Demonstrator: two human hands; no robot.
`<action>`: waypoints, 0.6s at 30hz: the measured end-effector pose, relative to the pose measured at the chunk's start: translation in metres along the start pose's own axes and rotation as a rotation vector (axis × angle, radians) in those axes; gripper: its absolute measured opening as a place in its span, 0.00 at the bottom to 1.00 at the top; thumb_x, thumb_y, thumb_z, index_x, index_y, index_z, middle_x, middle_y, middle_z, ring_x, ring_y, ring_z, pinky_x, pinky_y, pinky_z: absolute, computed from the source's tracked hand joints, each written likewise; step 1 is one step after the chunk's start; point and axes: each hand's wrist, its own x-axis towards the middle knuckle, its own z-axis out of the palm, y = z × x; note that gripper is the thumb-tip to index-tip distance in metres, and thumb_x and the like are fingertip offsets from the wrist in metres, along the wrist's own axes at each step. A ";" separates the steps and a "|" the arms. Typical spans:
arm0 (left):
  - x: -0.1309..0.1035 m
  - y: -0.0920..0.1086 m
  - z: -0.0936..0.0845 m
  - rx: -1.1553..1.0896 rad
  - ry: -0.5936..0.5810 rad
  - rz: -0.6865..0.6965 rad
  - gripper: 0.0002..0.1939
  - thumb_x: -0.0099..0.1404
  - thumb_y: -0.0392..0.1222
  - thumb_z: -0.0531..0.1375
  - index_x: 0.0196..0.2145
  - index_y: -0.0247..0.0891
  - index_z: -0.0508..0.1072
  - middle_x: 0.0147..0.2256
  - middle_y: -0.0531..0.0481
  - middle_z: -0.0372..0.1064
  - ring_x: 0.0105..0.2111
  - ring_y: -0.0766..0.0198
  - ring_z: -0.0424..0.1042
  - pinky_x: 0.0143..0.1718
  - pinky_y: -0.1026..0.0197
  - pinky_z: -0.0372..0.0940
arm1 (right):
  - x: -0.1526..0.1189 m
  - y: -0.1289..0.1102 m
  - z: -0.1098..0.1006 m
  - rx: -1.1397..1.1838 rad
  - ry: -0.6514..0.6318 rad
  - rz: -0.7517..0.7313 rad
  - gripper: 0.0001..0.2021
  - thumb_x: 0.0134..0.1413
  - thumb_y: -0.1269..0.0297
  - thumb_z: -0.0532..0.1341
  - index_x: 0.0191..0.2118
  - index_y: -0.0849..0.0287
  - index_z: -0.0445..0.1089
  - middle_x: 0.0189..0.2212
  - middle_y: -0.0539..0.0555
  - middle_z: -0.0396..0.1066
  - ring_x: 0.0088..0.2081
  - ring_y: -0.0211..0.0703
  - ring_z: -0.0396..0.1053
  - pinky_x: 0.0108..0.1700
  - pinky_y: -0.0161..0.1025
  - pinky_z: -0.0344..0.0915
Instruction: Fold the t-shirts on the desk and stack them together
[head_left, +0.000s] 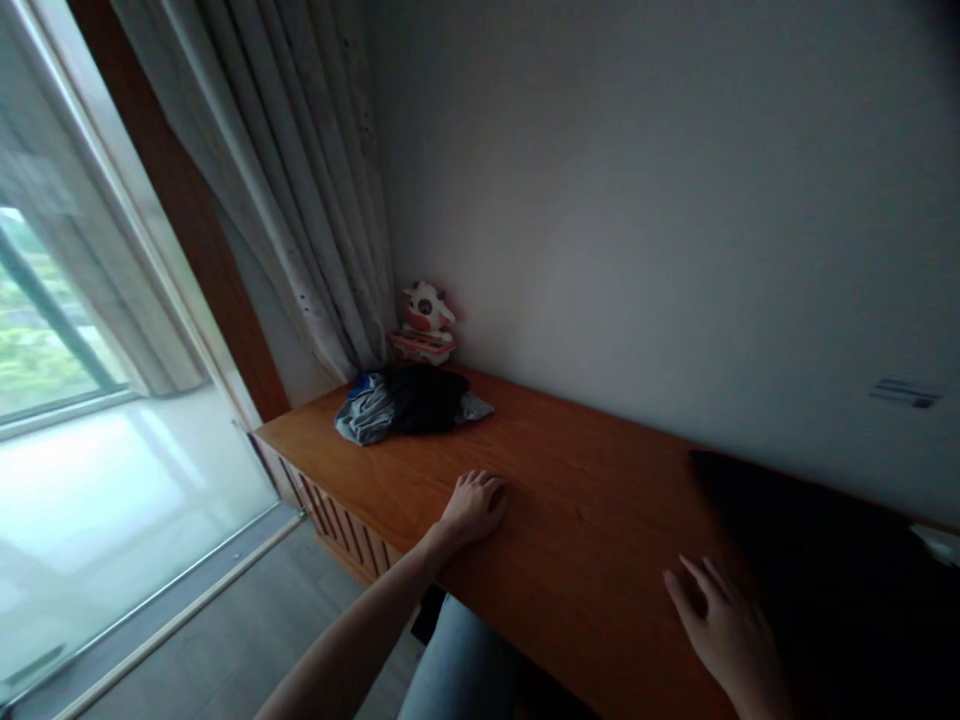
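My left hand rests on the brown wooden cabinet top, palm down with its fingers slightly bent and nothing in them. Farther right, my right hand is at the cabinet top with thumb and fingers apart, holding nothing; whether it touches the wood I cannot tell. Beyond my left hand lies a crumpled pile of dark and grey clothes with a bit of blue at its left end. Neither hand touches it.
A toy cow with a small keyboard stands in the back corner, beside a pale curtain. A large black item covers the cabinet's right end. A glass sliding door is at left. My leg is below the cabinet edge.
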 end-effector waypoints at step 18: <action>-0.005 0.002 0.002 0.079 0.012 -0.037 0.13 0.69 0.46 0.56 0.47 0.39 0.73 0.50 0.43 0.73 0.52 0.52 0.70 0.56 0.49 0.61 | 0.005 0.013 0.000 0.157 0.049 -0.169 0.27 0.49 0.44 0.50 0.46 0.48 0.79 0.48 0.65 0.77 0.58 0.71 0.69 0.52 0.68 0.67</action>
